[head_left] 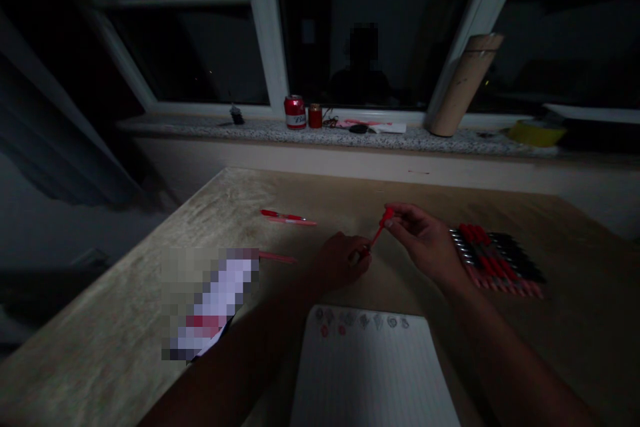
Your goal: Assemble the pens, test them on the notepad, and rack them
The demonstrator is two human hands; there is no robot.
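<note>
A slim red pen [379,230] slants between my two hands above the table. My right hand [423,237] pinches its thick red upper end with thumb and fingertips. Lower down, my left hand [345,260] has its fingers closed around the other end; the exact grip is dark. Just in front of me lies a lined notebook [375,373], with small black scribbles along its top and two red ones beneath. To the right of my right hand, a neat row of pens [495,260] holds red and black ones side by side.
Left on the table [125,280] are a red pen [283,215] beside a pinkish stick, another pinkish stick [277,257], and a blurred white-and-red item [215,307]. A can [295,112], small red jar [315,116], tall flask [465,87] and yellow tape roll [537,133] line the windowsill.
</note>
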